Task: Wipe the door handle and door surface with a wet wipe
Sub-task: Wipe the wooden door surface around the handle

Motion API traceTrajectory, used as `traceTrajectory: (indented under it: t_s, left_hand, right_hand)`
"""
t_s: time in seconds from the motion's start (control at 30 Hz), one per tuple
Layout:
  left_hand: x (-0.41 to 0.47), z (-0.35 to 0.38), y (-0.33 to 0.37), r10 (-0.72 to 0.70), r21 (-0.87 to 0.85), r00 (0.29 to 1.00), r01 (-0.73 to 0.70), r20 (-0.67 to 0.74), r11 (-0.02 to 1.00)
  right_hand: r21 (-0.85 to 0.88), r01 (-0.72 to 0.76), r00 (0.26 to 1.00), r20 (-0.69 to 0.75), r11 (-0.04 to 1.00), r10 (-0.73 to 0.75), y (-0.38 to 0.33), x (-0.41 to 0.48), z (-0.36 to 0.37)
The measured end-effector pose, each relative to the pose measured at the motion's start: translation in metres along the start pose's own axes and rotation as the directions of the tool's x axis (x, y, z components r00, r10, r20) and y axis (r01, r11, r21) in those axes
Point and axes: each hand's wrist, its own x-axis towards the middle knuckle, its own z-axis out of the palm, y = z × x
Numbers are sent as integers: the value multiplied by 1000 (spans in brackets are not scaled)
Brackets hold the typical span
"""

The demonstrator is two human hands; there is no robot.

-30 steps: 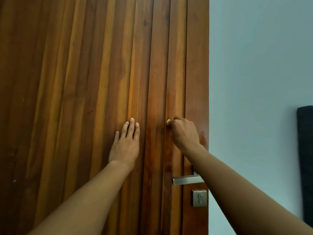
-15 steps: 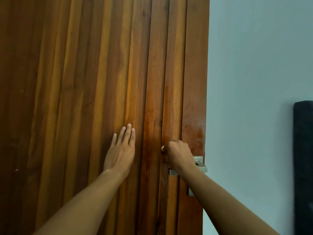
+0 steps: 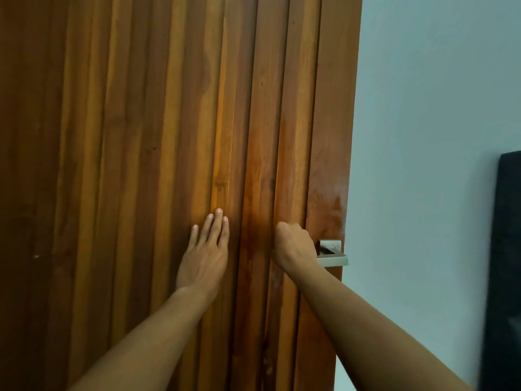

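Left hand (image 3: 204,256) flat on slatted door (image 3: 169,136), fingers spread-free and together, grip holding nothing; likely bracing the panel against the push of wiping. Right hand (image 3: 293,245) curled into a closed fist against a slat just left of door handle (image 3: 332,256), knuckles outward; wet wipe not visible, presumably balled inside the fist, cannot confirm. Darker damp streaks on the slats around and above the fist, plus a smeared patch above the handle plate: probably wiped zone. Handle projecting at the door's right edge, partly hidden by the wrist. Pale wall (image 3: 423,136) beyond.
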Motion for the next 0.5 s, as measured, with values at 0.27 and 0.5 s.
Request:
traceTrajectory:
  t_s: [0.27,0.5]
  left_hand:
    - [-1,2,-3,19,-16,1000,-19,-17,1000]
    - [-1,8,-4,16,-60,997,-20,-74,998]
  right_hand:
    - [-57,200,972,-117,978,-206,-34,-36,14]
    - [131,49,959,-282,990,-10,6,-98,94]
